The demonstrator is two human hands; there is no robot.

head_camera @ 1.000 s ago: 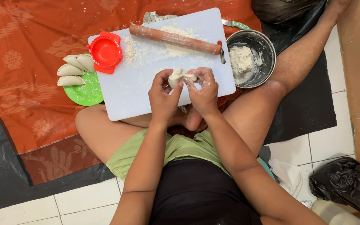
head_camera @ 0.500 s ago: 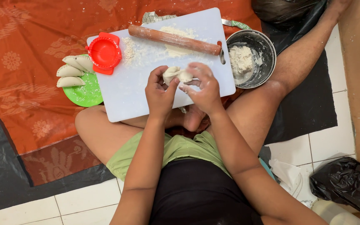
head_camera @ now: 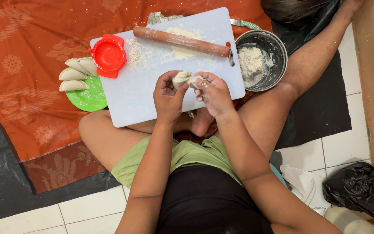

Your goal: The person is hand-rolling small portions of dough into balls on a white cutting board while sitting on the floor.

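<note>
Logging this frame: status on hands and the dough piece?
Left hand and right hand both pinching the dough piece, held above the white cutting board. Rolling pin lies beyond, clear of both hands.

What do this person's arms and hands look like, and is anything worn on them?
Both arms are bare from the shoulder down, with no sleeves showing. The left hand and right hand wear no gloves, and I see no rings, watch or bracelets. White flour dusts the fingers of the right hand.
</note>
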